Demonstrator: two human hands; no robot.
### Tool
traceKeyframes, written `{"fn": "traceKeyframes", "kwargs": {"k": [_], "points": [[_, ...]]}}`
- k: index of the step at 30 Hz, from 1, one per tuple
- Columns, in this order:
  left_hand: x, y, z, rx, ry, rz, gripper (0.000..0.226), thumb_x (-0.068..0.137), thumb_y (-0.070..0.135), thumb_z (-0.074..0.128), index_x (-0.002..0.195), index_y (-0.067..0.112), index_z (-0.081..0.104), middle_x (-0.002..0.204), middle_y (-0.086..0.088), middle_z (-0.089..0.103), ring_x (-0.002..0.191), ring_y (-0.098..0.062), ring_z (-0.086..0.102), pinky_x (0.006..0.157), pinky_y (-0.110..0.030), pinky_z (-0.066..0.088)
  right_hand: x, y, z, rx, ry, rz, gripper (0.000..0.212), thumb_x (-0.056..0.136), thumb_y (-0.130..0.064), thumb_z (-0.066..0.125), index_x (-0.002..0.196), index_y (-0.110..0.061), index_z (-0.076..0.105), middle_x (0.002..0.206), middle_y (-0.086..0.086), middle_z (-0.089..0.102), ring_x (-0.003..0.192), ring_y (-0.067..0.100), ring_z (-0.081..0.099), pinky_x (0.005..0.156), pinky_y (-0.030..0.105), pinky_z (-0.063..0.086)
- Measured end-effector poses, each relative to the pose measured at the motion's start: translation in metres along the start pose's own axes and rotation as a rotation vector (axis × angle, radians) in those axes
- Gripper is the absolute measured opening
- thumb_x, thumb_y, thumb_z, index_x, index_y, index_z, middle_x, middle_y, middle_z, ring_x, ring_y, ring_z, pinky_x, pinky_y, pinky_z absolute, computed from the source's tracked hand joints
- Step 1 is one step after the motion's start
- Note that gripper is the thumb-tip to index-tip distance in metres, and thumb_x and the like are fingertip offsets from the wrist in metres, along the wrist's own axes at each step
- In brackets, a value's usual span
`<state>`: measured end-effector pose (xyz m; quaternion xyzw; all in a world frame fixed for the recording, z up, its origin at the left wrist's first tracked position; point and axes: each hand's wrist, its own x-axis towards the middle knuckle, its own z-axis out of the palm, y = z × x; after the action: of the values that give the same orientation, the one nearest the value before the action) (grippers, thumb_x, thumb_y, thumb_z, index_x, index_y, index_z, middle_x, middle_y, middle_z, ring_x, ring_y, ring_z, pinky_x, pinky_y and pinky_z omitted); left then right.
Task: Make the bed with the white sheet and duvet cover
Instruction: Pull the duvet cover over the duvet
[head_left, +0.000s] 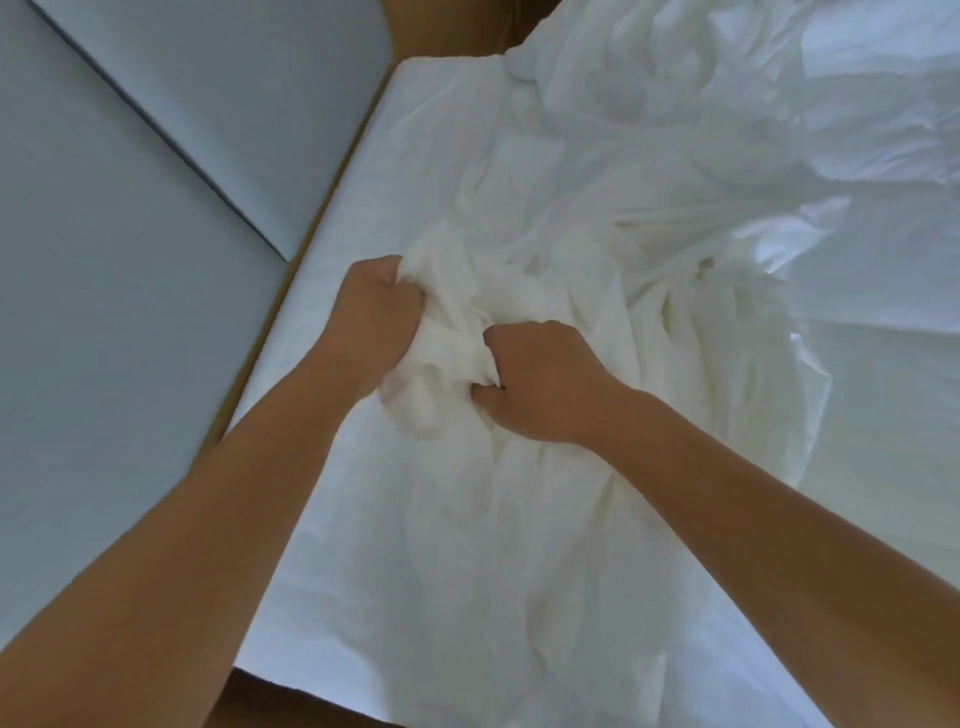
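Both grips are fisted on one bunch of white cloth (467, 306): the left grip (374, 317) clutches its left side, and the right grip (545, 387) pinches a fold just beside it, with the bunch between them. Whether it is the sheet or the duvet cover, I cannot tell. From the grips the cloth trails rumpled to the right and back toward the person, lying on the bed (374, 197). The bed's bare top shows left of the left grip, out to the wood frame (447, 31). Held this close together, the grips are likely hunting a corner or hem to spread. More bedding (857, 130) lies heaped well right.
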<state>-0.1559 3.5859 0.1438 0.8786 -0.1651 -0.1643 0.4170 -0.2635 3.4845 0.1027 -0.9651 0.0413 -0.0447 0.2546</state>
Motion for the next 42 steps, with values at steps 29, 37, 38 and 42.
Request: {"fn": "traceKeyframes", "kwargs": {"k": [29, 37, 38, 42], "points": [[-0.128, -0.261, -0.055, 0.039, 0.061, -0.25, 0.055, 0.086, 0.021, 0.053, 0.138, 0.009, 0.039, 0.133, -0.008, 0.047, 0.124, -0.026, 0.042, 0.099, -0.031, 0.031, -0.094, -0.087, 0.185, 1.086, 0.222, 1.129, 0.077, 0.061, -0.035, 0.078, 0.129, -0.014, 0.048, 0.112, -0.001, 0.068, 0.105, 0.022, 0.065, 0.074, 0.027, 0.055], [-0.086, -0.176, 0.019, -0.025, -0.404, -0.254, 0.022, 0.089, 0.029, 0.055, 0.08, 0.011, 0.05, 0.083, -0.002, 0.058, 0.091, -0.027, 0.061, 0.063, -0.027, 0.04, -0.071, -0.064, 0.183, 1.427, -0.157, 1.037, 0.022, 0.069, -0.023, 0.072, 0.087, -0.013, 0.077, 0.089, 0.009, 0.074, 0.082, 0.02, 0.071, 0.064, 0.029, 0.056], [-0.091, -0.163, 0.023, -0.058, -0.469, -0.154, 0.02, 0.09, 0.026, 0.054, 0.076, 0.012, 0.049, 0.079, 0.0, 0.057, 0.089, -0.027, 0.061, 0.061, -0.026, 0.038, -0.078, -0.062, 0.179, 1.477, -0.143, 1.017, 0.018, 0.069, -0.026, 0.067, 0.078, -0.016, 0.079, 0.084, 0.007, 0.074, 0.079, 0.017, 0.071, 0.063, 0.028, 0.056], [-0.101, -0.135, 0.031, -0.255, -0.75, -0.108, 0.027, 0.093, 0.02, 0.049, 0.116, 0.012, 0.061, 0.111, -0.002, 0.065, 0.104, -0.02, 0.06, 0.082, -0.026, 0.046, -0.112, -0.057, 0.163, 1.737, -0.095, 0.895, 0.057, 0.034, -0.036, 0.093, 0.084, -0.015, 0.078, 0.084, 0.007, 0.073, 0.079, 0.021, 0.071, 0.066, 0.033, 0.057]]}}
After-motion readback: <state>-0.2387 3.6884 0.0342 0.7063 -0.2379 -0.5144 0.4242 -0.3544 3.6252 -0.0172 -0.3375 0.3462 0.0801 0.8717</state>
